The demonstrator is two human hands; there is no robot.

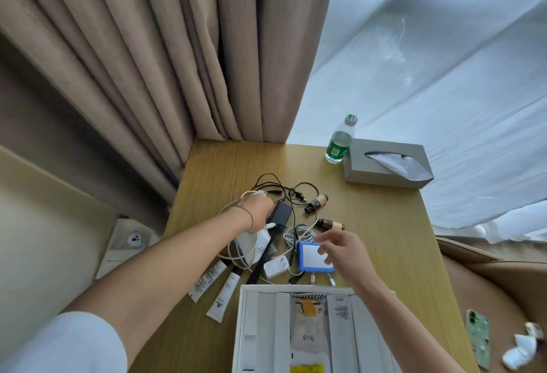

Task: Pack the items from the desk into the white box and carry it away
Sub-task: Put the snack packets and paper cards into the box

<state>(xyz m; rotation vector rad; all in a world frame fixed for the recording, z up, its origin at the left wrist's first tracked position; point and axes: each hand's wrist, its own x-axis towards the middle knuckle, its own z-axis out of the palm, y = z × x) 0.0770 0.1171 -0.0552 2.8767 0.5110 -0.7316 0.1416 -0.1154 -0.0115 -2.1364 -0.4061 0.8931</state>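
Desk strewn with cables, tubes, bottles — left hand curled on black adapter, right hand pinching blue case beside white box.

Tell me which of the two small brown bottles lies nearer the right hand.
The brown bottle with the pale band, just beyond the right hand. The other brown bottle lies farther back, beside the black cables.

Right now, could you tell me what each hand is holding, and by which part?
The left hand grips the black power adapter at its left side; the right hand pinches the blue-framed box by its right edge.
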